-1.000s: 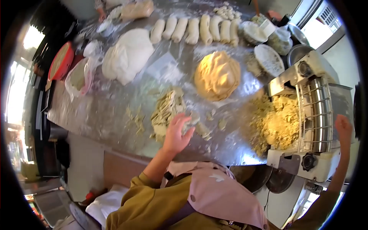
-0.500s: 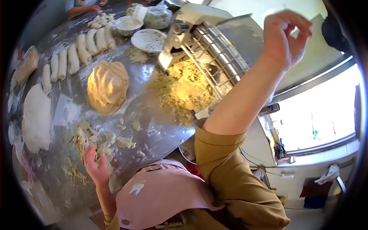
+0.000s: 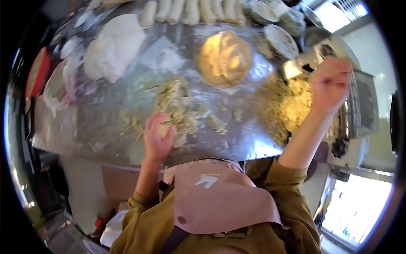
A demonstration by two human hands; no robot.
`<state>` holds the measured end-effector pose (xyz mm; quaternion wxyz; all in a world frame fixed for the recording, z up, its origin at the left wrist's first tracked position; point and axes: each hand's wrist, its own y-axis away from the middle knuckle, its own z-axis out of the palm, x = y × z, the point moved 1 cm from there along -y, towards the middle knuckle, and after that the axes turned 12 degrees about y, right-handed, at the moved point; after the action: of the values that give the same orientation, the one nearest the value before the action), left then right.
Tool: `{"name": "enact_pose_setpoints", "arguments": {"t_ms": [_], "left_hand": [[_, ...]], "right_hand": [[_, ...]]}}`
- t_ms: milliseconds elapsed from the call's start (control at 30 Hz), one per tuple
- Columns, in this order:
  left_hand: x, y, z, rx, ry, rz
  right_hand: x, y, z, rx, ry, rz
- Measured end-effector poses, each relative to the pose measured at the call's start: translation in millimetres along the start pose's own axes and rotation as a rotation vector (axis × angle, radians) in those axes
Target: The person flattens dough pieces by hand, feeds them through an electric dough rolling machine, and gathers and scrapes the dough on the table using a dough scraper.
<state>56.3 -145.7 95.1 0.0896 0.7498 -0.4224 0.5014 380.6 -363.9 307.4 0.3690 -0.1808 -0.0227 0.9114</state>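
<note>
My left hand (image 3: 156,137) is low over the table, with fingers and thumb curved around a pale yellow piece of dough (image 3: 165,128). Beside it lies a heap of crumbly dough scraps (image 3: 179,106). My right hand (image 3: 332,84) is raised over the roller machine (image 3: 351,108), its fingers bent and smeared by motion, so I cannot see whether it holds anything. Below and left of that hand, yellow crumbly dough (image 3: 292,101) is piled against the machine. A smooth round yellow dough ball (image 3: 225,59) rests on the table between my hands, farther back.
White dough (image 3: 114,46) spreads at the left. Several dough rolls (image 3: 191,12) line the back, near a white bowl (image 3: 281,41). A plastic bag (image 3: 60,86) and red container (image 3: 38,74) sit at the left edge. The metal table's (image 3: 97,146) front edge meets my apron.
The view has swung, so the table now lies straight ahead. My right hand has come down from high above the machine. My left fingers have closed in around a dough piece.
</note>
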Motion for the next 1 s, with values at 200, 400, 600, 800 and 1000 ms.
{"name": "enact_pose_setpoints", "arguments": {"t_ms": [200, 400, 600, 800, 1000], "left_hand": [[-12, 12, -16, 0.048, 0.025, -0.147], [-18, 30, -16, -0.118, -0.085, -0.221], [-35, 46, 6, -0.131, 0.001, -0.329], [-40, 43, 10, -0.071, 0.029, -0.309], [-43, 42, 2, -0.054, 0.082, -0.283]], "right_hand": [[185, 42, -122, -0.004, 1.976, 0.487], [225, 70, -167, -0.231, 2.199, 0.575], [272, 89, -162, -0.203, 2.25, 0.689], [287, 88, -135, -0.019, 2.161, 0.628], [308, 99, -135, 0.15, 2.169, 0.526]]}}
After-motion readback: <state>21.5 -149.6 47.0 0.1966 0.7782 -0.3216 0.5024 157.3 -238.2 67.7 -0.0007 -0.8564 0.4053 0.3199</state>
